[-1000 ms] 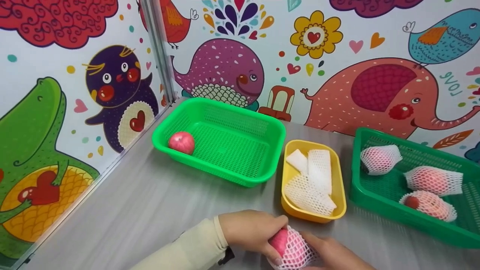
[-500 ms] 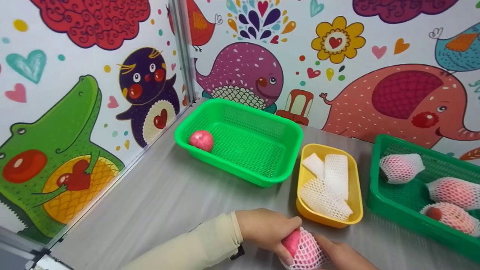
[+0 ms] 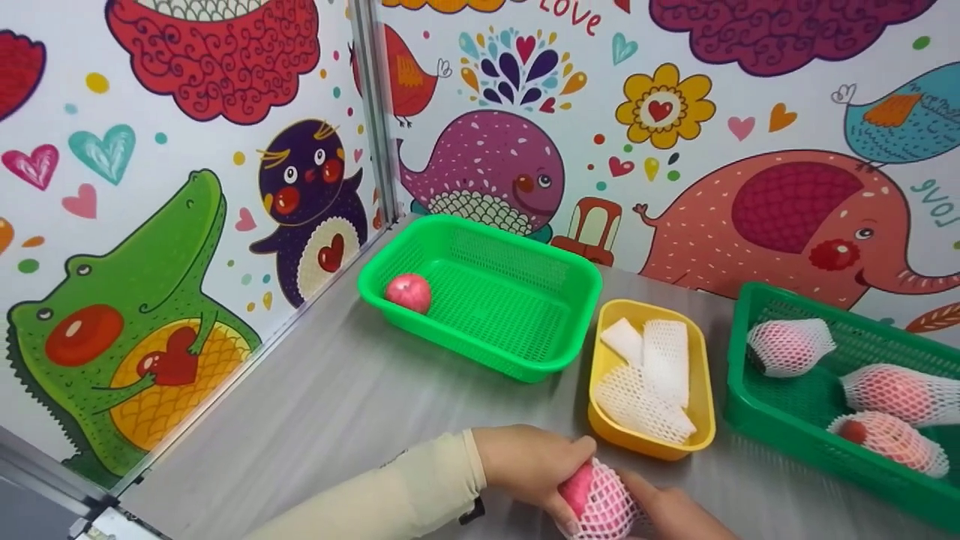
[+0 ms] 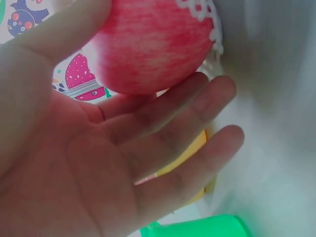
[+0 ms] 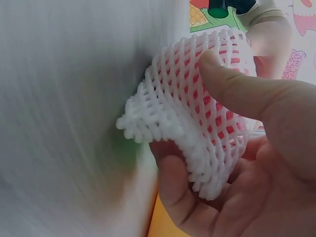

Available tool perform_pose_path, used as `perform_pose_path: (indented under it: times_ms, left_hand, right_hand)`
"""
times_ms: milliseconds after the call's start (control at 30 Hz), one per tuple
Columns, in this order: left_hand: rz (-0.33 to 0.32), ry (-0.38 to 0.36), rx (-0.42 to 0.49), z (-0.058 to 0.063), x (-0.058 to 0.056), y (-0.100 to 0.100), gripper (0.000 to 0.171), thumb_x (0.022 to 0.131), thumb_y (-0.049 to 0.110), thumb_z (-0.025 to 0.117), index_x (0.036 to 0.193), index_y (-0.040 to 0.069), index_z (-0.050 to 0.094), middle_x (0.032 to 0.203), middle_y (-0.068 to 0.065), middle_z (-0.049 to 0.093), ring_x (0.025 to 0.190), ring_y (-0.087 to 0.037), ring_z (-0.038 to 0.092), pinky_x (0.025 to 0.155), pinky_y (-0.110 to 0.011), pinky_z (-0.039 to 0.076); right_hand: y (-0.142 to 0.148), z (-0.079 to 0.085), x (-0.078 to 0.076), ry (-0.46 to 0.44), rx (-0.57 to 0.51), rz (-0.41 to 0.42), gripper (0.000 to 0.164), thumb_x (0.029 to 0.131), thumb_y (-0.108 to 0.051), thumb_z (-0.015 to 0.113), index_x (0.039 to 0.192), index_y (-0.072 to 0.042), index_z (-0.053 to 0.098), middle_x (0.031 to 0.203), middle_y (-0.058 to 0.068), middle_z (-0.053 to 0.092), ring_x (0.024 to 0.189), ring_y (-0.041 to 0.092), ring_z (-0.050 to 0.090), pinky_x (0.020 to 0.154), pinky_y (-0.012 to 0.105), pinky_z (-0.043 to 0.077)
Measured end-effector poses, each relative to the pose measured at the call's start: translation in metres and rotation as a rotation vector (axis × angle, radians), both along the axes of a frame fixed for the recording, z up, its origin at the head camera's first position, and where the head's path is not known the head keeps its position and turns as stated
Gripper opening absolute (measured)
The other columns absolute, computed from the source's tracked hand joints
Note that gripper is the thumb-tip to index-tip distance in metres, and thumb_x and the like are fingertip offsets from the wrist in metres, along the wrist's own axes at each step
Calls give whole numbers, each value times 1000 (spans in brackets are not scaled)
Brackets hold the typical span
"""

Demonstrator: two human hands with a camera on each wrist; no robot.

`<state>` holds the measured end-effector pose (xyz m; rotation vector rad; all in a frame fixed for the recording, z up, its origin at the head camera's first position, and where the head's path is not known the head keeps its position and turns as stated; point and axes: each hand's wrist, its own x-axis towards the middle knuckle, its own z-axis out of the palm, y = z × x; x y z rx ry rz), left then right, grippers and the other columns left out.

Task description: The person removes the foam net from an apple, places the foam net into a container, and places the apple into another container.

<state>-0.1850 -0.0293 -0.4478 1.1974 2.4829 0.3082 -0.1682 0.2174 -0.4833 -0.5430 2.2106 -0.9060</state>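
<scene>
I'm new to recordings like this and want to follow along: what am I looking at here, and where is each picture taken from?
No machine is at work here: you see a person's bare left hand and right hand. The wide picture comes from a camera worn on the head; the two close ones come from cameras on the wrists.

On the grey table stand a bright green plastic basket with one round red fruit, a yellow plastic tub with white foam netting, and a dark green plastic basket with three net-wrapped fruits.

The left hand's grip is on the uncovered side of a pinkish-red fruit, partly covered by a white foam net sleeve. The right hand grips the netted side.
</scene>
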Motion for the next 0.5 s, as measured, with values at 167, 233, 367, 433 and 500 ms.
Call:
perform_pose_path:
  times_ms: [167,233,367,433,500]
  left_hand:
    - [0,25,19,0,4,0,65,78,52,82,113,13,45,84,7,53,73,-4,53,64,-18,43]
    - [1,42,23,0,6,0,64,79,51,82,112,12,45,85,7,53,74,-5,53,65,-18,44]
    - [22,74,26,-1,11,-1,63,80,52,81,113,12,46,86,6,54,75,-4,54,66,-19,45]
    - [40,83,27,-1,15,-1,64,81,52,80,116,11,46,88,6,55,77,-4,55,68,-19,46]
    - [50,93,28,-1,20,-1,65,82,53,79,120,10,46,91,6,57,80,-3,55,70,-18,47]
  right_hand:
    - [0,-3,1,109,-37,62,83,88,-43,77,148,0,42,137,16,58,113,26,62,93,57,50]
    - [1,-3,0,156,-39,93,78,89,-42,76,146,1,44,134,15,60,112,22,63,93,54,50]
    - [0,-3,0,170,-52,111,73,89,-39,77,142,1,48,130,13,63,108,20,64,92,54,51]
    - [1,-1,1,176,-52,107,72,87,-38,78,141,0,49,128,11,64,106,20,65,91,53,51]
    - [1,2,2,183,-57,101,71,87,-39,79,140,-1,50,126,10,65,105,19,65,91,53,51]
